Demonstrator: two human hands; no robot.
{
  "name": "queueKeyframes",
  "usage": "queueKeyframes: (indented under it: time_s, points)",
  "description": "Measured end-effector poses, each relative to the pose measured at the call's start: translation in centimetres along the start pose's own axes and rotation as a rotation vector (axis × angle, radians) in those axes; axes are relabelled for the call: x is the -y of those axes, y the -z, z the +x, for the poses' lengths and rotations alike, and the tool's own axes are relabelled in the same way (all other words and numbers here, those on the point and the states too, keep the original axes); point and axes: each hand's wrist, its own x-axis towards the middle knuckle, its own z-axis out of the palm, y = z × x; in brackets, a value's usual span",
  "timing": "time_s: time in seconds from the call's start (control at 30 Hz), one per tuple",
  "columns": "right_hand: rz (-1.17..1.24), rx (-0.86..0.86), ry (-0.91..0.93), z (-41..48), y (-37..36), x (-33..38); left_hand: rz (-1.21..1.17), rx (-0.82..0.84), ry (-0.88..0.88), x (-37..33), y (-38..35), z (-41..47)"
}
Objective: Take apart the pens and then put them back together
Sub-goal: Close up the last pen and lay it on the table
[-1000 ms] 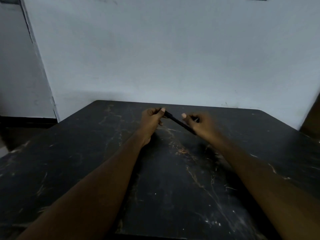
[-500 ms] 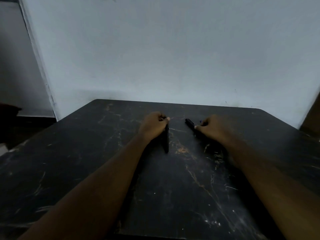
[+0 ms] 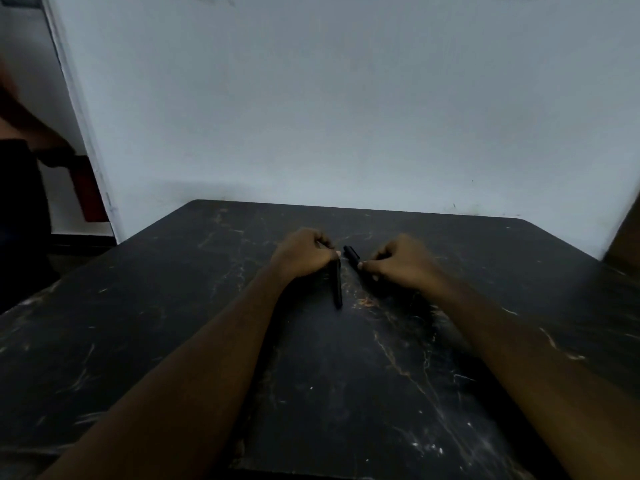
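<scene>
Narrow gap between the left hand (image 3: 304, 252) and right hand (image 3: 401, 259), with two black pen pieces (image 3: 336, 285) (image 3: 351, 255) crowding it. Dark table (image 3: 138, 323) lies bare either side; the wall (image 3: 346, 116) blocks the far edge.

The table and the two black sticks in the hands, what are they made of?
Table: looks like dark polished stone, maybe marble, going by its pale and orange veins; could be laminate. Pen pieces: probably matte black plastic, smooth with no shine, but too dim to be sure.

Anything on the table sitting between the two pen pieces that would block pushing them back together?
Nothing visible. The left hand holds the long pen piece, the right hand the short pen piece; only bare table lies between.
</scene>
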Motion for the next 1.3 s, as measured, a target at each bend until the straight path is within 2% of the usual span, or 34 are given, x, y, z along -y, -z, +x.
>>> queueKeyframes:
  time_s: [0.2,0.33,0.4,0.5,0.83,1.07,1.3]
  points:
    - [0.103,0.013,-0.002,-0.2,0.4,-0.1,0.018,-0.007,-0.016,0.1,-0.2,-0.1]
    - [0.162,-0.160,-0.061,0.3,1.7,-1.4,0.060,-0.008,-0.038,-0.1,-0.3,-0.4]
    - [0.097,-0.256,-0.091,0.4,2.5,-2.7,0.076,-0.012,-0.039,-0.3,-0.4,-0.5]
    - [0.005,-0.285,-0.168,0.5,2.9,-5.0,0.100,-0.021,-0.032,-0.7,-0.5,-0.9]
    - [-0.081,-0.210,-0.256,1.2,1.9,-5.8,0.254,-0.013,-0.110,-2.4,-0.9,-2.0]
    - [-0.109,-0.052,-0.223,0.8,2.0,-2.8,0.317,-0.033,-0.167,-3.9,-1.3,-2.4]
    - [-0.108,0.028,-0.217,0.7,1.8,-1.6,0.138,0.002,-0.076,-3.3,-1.4,-2.0]
